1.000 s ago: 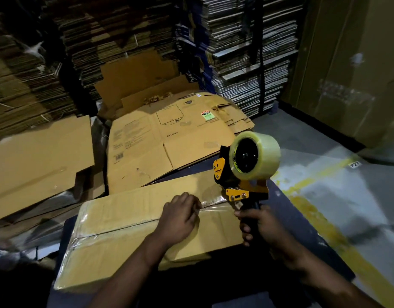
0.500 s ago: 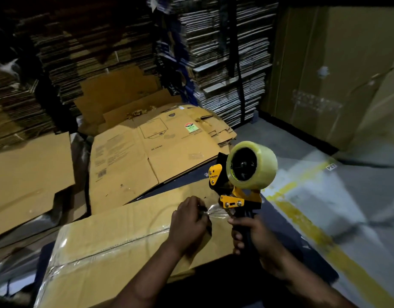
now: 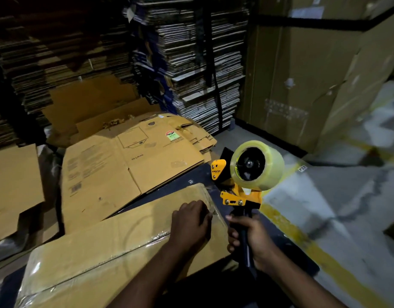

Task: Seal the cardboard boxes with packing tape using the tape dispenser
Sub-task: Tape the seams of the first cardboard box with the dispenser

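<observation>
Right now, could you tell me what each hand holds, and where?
Right hand grips the dispenser by its black handle. Left hand presses the box, holding nothing.

A dark blue flat work surface (image 3: 182, 182) carries a flattened brown cardboard box (image 3: 116, 247) with clear tape along its seam. Beyond it, a grey concrete floor (image 3: 338, 218) with a yellow painted line (image 3: 307, 243) holds printed flattened cartons (image 3: 124, 165).
</observation>
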Available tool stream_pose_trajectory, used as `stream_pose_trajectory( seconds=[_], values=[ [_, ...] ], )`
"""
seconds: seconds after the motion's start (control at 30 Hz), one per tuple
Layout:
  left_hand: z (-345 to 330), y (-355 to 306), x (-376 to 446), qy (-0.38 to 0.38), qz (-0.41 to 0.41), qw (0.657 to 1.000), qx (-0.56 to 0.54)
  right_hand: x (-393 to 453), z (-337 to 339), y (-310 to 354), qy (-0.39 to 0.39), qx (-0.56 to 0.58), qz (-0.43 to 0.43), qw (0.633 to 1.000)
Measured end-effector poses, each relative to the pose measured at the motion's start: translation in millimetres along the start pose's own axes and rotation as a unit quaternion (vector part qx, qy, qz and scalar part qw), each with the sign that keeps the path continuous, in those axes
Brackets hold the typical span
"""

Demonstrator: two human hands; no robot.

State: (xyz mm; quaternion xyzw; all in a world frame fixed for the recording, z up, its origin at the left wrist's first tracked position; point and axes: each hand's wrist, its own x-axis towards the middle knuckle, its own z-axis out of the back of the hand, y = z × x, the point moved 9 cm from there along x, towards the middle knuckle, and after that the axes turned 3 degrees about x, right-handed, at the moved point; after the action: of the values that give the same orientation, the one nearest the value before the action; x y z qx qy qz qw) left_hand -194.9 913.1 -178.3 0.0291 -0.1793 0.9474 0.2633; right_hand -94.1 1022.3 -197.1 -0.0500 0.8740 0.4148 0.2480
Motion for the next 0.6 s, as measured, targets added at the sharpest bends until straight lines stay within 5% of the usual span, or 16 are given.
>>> stream_pose_trajectory(
  seconds=[0.4, 0.5, 0.6],
  values=[
    [-13, -14, 9, 0.021, -0.028, 0.999, -0.013, 3, 7, -11, -0.028, -0.016, -0.009, 0.999],
    [-15, 5, 11, 0.039, 0.043, 0.982, -0.178, 2, 7, -10, -0.018, -0.019, -0.007, 1.0],
    [5, 25, 11, -0.012, 0.187, 0.911, -0.368, 1, 7, -4, -0.011, -0.031, 0.025, 0.999]
  ],
)
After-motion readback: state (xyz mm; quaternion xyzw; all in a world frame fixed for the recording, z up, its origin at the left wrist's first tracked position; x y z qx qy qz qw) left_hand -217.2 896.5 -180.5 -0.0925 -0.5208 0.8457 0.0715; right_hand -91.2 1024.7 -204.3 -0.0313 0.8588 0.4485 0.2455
